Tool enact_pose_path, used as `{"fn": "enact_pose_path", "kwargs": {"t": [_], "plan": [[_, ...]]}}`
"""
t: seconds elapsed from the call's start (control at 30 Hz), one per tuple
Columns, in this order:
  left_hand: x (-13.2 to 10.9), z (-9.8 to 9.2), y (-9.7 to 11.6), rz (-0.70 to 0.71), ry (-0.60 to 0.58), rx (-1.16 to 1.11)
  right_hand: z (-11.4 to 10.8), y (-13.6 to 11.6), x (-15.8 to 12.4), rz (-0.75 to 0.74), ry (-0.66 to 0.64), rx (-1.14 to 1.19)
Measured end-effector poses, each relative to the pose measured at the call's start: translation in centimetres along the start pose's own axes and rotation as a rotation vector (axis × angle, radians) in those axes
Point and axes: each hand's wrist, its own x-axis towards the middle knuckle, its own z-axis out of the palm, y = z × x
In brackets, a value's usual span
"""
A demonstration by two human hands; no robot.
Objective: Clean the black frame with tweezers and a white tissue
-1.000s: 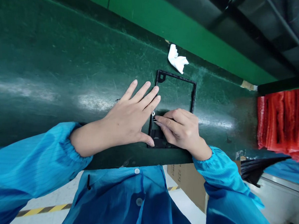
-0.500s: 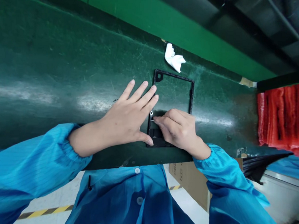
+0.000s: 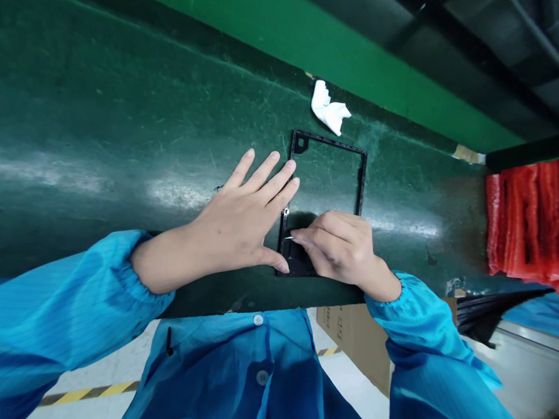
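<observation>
Two hands on black frame [image 3: 362, 174] at near edge of green bench [image 3: 92, 119] | left hand [image 3: 243, 227] flat, fingers spread, bracing left rail | right hand [image 3: 342, 247] pinched on thin sliver, identity unclear | risk: frame skids if brace lifts; sliver may slip from pinch.

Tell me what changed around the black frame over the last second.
The right hand, pinching a thin sliver-like piece, slid along the black frame's left rail toward the person, from beside the small metal tab to lower down. The left hand stayed flat, fingers spread, bracing the frame's left edge. The frame and the white wipe kept their places on the green bench.
</observation>
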Motion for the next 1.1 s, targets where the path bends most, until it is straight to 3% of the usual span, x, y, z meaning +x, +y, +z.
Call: {"fn": "enact_pose_path", "kwargs": {"t": [0.3, 0.83, 1.1], "plan": [[-0.12, 0.23, -0.1, 0.004, 0.022, 0.002, 0.23, 0.62, 0.52, 0.111, -0.004, -0.036], [-0.06, 0.14, -0.12, 0.0, 0.013, -0.014, 0.13, 0.52, 0.33, 0.041, -0.038, -0.049], [0.01, 0.1, -0.15, 0.004, 0.013, -0.01, 0.05, 0.65, 0.44, 0.083, -0.025, -0.109]]}}
